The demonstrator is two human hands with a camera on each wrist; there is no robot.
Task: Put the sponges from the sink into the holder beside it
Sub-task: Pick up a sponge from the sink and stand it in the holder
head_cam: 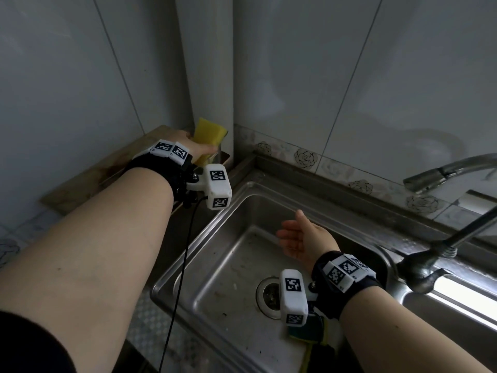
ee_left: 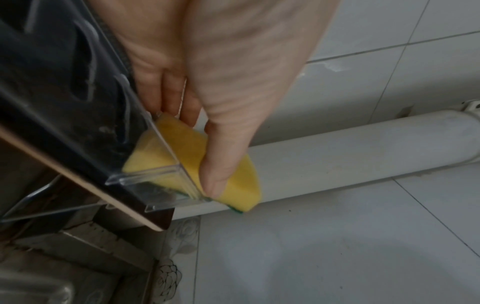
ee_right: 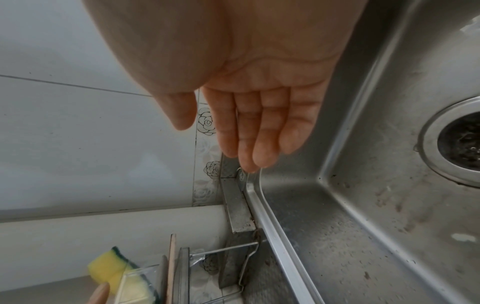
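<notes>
Left grip [ee_left: 207,86] pinching the yellow sponge [ee_left: 197,164], thumb on its face, half down inside the clear holder [ee_left: 155,176] on the bench [head_cam: 88,179] beside the sink [head_cam: 242,265]. Right grip [ee_right: 259,115] over the sink, fingers straight, empty. Second sponge [head_cam: 306,332] in the sink under the right wrist. No readable writing anywhere.

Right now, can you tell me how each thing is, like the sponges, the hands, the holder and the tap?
yellow sponge: partly inside the holder, pinched by left hand
clear holder: upright beside the sink
left hand: gripping the yellow sponge
right hand: open, empty, over the sink
second sponge: lying in the sink
tap: no water running
</notes>
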